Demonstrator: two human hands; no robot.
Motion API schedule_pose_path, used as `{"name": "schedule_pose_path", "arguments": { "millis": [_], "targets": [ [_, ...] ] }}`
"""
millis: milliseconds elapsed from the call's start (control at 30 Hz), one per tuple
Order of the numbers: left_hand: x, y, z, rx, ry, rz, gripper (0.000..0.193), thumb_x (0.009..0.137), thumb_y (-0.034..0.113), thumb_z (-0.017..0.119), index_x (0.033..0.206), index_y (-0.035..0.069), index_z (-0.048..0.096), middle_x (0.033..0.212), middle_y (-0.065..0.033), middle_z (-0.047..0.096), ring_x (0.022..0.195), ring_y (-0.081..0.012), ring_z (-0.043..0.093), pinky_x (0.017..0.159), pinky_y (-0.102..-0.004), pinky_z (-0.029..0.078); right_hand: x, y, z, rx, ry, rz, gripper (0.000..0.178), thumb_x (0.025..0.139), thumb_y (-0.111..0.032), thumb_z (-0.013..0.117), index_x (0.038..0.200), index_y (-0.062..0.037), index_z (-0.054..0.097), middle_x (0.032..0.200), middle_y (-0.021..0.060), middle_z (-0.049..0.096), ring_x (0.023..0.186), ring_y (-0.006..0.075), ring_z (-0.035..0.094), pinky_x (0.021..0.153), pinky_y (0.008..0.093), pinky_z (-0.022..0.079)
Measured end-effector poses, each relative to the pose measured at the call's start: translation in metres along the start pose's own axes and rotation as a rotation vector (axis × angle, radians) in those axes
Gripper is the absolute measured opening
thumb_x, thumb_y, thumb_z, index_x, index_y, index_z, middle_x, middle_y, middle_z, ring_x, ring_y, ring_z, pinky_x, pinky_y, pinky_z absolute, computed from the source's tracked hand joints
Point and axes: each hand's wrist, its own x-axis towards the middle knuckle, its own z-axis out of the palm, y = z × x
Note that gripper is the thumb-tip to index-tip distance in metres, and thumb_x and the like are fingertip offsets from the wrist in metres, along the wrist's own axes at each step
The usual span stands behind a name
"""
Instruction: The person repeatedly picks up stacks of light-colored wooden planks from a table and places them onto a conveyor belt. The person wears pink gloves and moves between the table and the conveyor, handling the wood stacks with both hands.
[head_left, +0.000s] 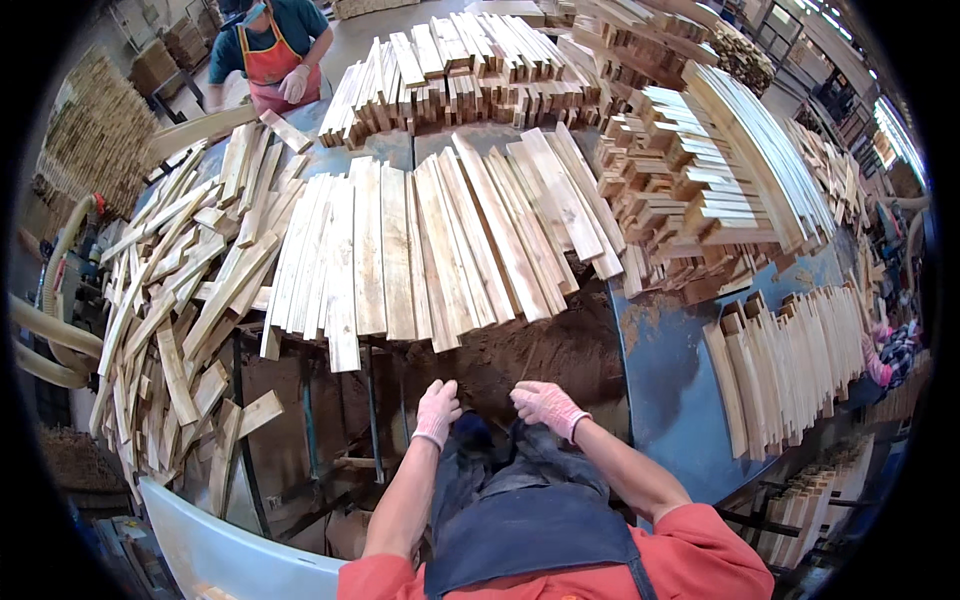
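Observation:
My left hand (438,411), in a pale pink knit glove, hangs in front of my apron with its fingers curled in. Across from it, my right hand (548,405) wears a matching glove, its fingers bent and pressed together. Nothing shows in either hand, and the two are a short way apart. Just beyond them, a row of wooden boards (398,250) lies side by side, with the near ends sticking out over the table edge. One board (343,275) reaches out nearer to me than its neighbours.
A jumbled heap of wood strips (190,300) lies at left. Stacked boards (460,80) stand at the back, with more wood stacks (690,180) at right. A board row (790,365) rests on the blue table (670,400). A co-worker (270,50) in an orange apron stands far left.

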Motion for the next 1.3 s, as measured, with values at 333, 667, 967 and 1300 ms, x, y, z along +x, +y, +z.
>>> {"name": "schedule_pose_path", "arguments": {
  "millis": [333, 667, 967, 1300],
  "targets": [
    [0.154, 0.023, 0.050, -0.882, 0.042, -0.213, 0.039, 0.106, 0.045, 0.064, 0.136, 0.021, 0.060, 0.129, -0.0066, 0.068, 0.113, -0.0372, 0.067, 0.092, -0.0618, 0.055, 0.087, -0.141, -0.003, -1.040, 0.873, -0.341, 0.091, 0.089, -0.048, 0.078, 0.156, 0.0023, 0.046, 0.143, 0.0266, 0.064, 0.133, 0.0409, 0.062, 0.114, 0.0457, 0.048],
    [0.100, 0.121, 0.045, -0.631, -0.291, -0.560, 0.049, 0.100, 0.069, 0.057, 0.090, 0.021, 0.065, 0.063, -0.0008, 0.052, 0.044, -0.0184, 0.043, 0.042, -0.0365, 0.034, 0.153, -0.192, -0.021, -1.303, 0.720, -0.061, 0.091, 0.095, -0.061, 0.063, 0.162, -0.0032, 0.043, 0.157, 0.0247, 0.051, 0.142, 0.0373, 0.054, 0.120, 0.0431, 0.043],
    [0.133, 0.105, 0.057, -0.270, -0.242, -0.473, 0.071, 0.104, 0.079, 0.038, 0.119, 0.019, 0.072, 0.091, -0.0096, 0.073, 0.074, -0.0274, 0.063, 0.073, -0.0464, 0.051, 0.155, -0.200, -0.057, -1.193, 0.769, -0.440, 0.029, 0.099, -0.030, 0.054, 0.108, -0.0040, 0.062, 0.090, 0.0256, 0.073, 0.090, 0.0468, 0.072, 0.082, 0.0558, 0.057],
    [0.125, 0.086, 0.090, -0.939, -0.104, -0.285, 0.060, 0.103, 0.062, 0.058, 0.146, 0.021, 0.060, 0.148, -0.0059, 0.062, 0.132, -0.0335, 0.061, 0.099, -0.0606, 0.054, 0.133, -0.184, -0.124, -1.042, 0.725, -0.614, 0.039, 0.100, -0.028, 0.056, 0.130, -0.0067, 0.064, 0.106, 0.0257, 0.074, 0.095, 0.0466, 0.072, 0.085, 0.0557, 0.057]
  ]
}}
